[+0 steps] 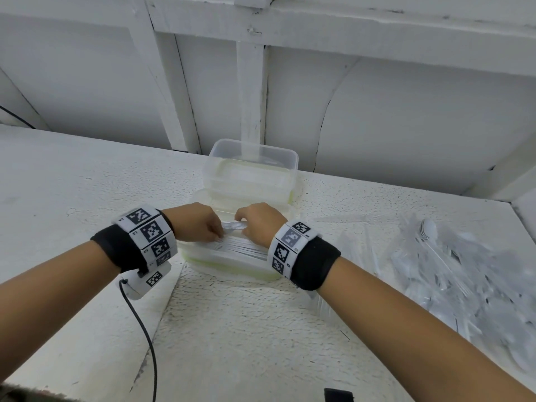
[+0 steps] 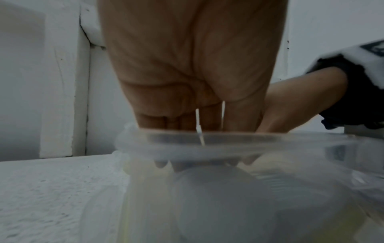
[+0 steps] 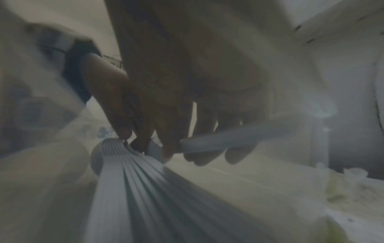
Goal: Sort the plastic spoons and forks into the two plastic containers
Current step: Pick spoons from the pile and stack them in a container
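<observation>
On the tabletop [image 1: 87,175]: two clear containers, one behind the other, close to a white panelled wall [image 1: 406,117].
Near container [image 1: 200,258]: holds a nested stack of white spoons [image 1: 243,247] lying on their sides, handles toward the right; both hands reach into it.
Far container [image 1: 252,161]: touching the near one at its back edge; contents cannot be made out.
Left hand [image 1: 197,223]: fingers curled downward, tips pinching the bowl end of the spoon stack. In the left wrist view the fingertips [image 2: 182,121] dip behind the container rim [image 2: 207,148].
Right hand [image 1: 258,221]: fingers curled over the stack just beside the left hand; the two hands are almost touching. In the right wrist view its fingers [image 3: 197,115] hook over the container rim [image 3: 239,139] while the thumb side meets the spoons [image 3: 133,172].
Loose cutlery [image 1: 452,271]: a pile of white plastic pieces, some in clear wrappers, on the tabletop to the right, well apart from the containers; one spoon [image 1: 427,229] lies on top at the far edge.
Wrist gear: black bands with white marker tags on both wrists; a black cable [image 1: 142,323] trails from the left one.
</observation>
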`<control>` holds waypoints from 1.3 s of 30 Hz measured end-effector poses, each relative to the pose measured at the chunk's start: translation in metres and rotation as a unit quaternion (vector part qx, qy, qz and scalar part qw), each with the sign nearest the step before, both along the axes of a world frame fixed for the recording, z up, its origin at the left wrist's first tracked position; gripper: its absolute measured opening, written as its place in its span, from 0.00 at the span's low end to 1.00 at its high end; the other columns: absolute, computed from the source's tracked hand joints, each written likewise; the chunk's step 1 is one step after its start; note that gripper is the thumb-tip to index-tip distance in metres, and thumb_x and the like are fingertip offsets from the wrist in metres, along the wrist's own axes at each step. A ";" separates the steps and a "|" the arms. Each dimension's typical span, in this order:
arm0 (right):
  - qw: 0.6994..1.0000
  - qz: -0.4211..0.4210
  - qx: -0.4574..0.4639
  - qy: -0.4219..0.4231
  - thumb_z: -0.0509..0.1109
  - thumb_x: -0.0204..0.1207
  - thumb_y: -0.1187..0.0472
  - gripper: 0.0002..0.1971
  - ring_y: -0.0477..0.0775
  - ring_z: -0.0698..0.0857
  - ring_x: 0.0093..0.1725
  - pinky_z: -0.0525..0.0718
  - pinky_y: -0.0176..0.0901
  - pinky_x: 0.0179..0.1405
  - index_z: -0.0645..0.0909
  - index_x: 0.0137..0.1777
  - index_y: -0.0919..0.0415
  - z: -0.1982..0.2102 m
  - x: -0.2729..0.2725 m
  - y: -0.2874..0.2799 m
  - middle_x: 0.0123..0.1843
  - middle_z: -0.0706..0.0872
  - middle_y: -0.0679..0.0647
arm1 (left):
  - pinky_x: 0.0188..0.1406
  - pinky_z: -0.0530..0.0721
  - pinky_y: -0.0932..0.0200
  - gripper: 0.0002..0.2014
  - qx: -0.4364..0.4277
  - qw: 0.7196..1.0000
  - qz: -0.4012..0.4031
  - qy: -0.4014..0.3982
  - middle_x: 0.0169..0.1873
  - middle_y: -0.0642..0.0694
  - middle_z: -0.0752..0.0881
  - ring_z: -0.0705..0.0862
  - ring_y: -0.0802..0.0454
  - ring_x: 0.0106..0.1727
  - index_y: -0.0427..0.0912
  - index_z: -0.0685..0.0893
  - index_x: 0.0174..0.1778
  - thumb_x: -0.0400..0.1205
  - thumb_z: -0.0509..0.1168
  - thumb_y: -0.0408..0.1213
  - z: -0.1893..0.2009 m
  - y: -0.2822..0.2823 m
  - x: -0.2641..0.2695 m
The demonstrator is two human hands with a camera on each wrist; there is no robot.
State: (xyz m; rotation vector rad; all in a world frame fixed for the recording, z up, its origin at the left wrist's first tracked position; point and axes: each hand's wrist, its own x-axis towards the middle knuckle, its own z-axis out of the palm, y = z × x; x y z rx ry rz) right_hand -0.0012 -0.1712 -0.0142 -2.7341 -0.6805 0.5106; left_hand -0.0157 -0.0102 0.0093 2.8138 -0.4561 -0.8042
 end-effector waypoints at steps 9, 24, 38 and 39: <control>0.997 0.001 0.050 0.065 0.70 0.76 0.59 0.19 0.55 0.80 0.62 0.77 0.43 0.57 0.79 0.67 0.59 -0.005 -0.001 -0.006 0.64 0.82 0.56 | 0.49 0.71 0.60 0.12 -0.166 0.929 0.236 -0.232 0.54 0.42 0.82 0.80 0.49 0.50 0.40 0.83 0.60 0.82 0.64 0.37 0.002 0.028 -0.012; 0.995 0.032 0.038 0.085 0.62 0.81 0.64 0.16 0.56 0.77 0.67 0.72 0.39 0.61 0.79 0.67 0.63 0.001 -0.006 -0.001 0.67 0.80 0.57 | 0.47 0.87 0.39 0.15 -0.273 0.859 0.428 -0.067 0.53 0.40 0.85 0.86 0.45 0.49 0.39 0.78 0.67 0.84 0.59 0.34 -0.009 0.025 -0.015; 0.994 0.040 0.011 0.105 0.60 0.83 0.62 0.20 0.54 0.74 0.71 0.69 0.39 0.66 0.71 0.75 0.59 0.001 -0.006 -0.004 0.72 0.77 0.55 | 0.48 0.87 0.45 0.15 -0.272 0.862 0.423 -0.061 0.53 0.40 0.84 0.85 0.44 0.49 0.38 0.77 0.67 0.85 0.57 0.35 -0.009 0.025 -0.015; 0.994 0.041 0.006 0.103 0.59 0.83 0.61 0.21 0.54 0.74 0.71 0.69 0.40 0.66 0.69 0.76 0.60 0.001 -0.006 -0.004 0.72 0.77 0.55 | 0.48 0.86 0.46 0.15 -0.266 0.865 0.421 -0.064 0.52 0.40 0.84 0.84 0.44 0.49 0.37 0.77 0.67 0.85 0.57 0.35 -0.009 0.026 -0.015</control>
